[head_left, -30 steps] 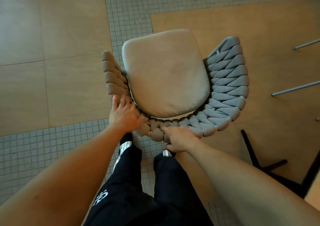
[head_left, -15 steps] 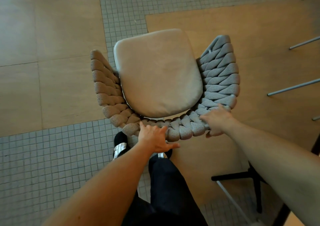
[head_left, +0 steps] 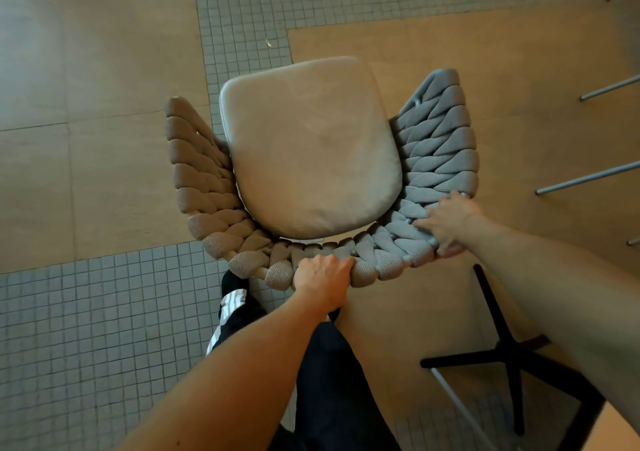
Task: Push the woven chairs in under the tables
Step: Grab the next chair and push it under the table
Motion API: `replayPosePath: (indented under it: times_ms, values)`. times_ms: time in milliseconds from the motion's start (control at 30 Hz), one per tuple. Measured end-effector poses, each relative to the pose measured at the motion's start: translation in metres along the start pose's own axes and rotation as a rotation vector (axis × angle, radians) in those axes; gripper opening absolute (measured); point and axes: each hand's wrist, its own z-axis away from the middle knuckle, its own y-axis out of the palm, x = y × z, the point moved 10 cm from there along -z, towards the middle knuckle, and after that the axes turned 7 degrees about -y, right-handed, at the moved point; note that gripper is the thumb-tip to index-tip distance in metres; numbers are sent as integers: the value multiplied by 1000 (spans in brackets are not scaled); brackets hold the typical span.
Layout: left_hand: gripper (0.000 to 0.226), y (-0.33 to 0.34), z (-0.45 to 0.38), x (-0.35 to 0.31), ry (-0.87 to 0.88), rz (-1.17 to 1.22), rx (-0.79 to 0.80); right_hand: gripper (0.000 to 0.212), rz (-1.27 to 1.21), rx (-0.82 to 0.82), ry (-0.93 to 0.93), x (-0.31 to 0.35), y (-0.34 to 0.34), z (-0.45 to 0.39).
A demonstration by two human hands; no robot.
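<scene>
I look straight down on a woven chair (head_left: pixel 440 146) with a thick braided grey backrest curving around a beige seat cushion (head_left: pixel 311 149). My left hand (head_left: pixel 323 276) grips the middle of the backrest rim nearest me. My right hand (head_left: pixel 446 222) grips the rim at the right rear corner, fingers over the braid. The chair stands partly on the wood floor and partly on the small grey tiles. Its legs are hidden beneath the seat.
A black cross-shaped table base (head_left: pixel 512 353) stands at the lower right, with a table corner (head_left: pixel 609 430) at the frame edge. Thin metal legs (head_left: pixel 588 177) slant in at the right. My dark trousers and shoe (head_left: pixel 235 298) are just behind the chair.
Both hands have shifted rightward along the backrest: the left from the left corner to the middle, the right from the middle to the right corner. The chair has turned slightly clockwise.
</scene>
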Motion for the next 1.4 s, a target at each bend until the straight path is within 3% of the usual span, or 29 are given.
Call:
replayPosePath:
  times_ms: [267, 533, 800, 900, 1000, 1167, 1400]
  values:
    - [62, -3, 9, 46, 71, -184, 4, 55, -172, -11, 29, 56, -8, 13]
    - [54, -32, 8, 119, 116, -494, -29, 55, -532, -23, 120, 131, -36, 3]
    - [40, -90, -19, 211, -54, -694, -102, 90, -939, -97, 157, 197, -119, -9]
    - [40, -110, -31, 234, -190, -723, -96, 89, -1028, -206, 118, 206, -145, -22]
    - [45, -115, -38, 238, -259, -733, -68, 83, -977, -309, 65, 202, -154, -23]
    - [64, -88, -32, 225, -250, -708, 34, 71, -782, -312, -122, 200, -129, -18]
    - [77, -45, -6, 158, -150, -646, 174, 63, -496, -278, -132, 159, -63, -7]
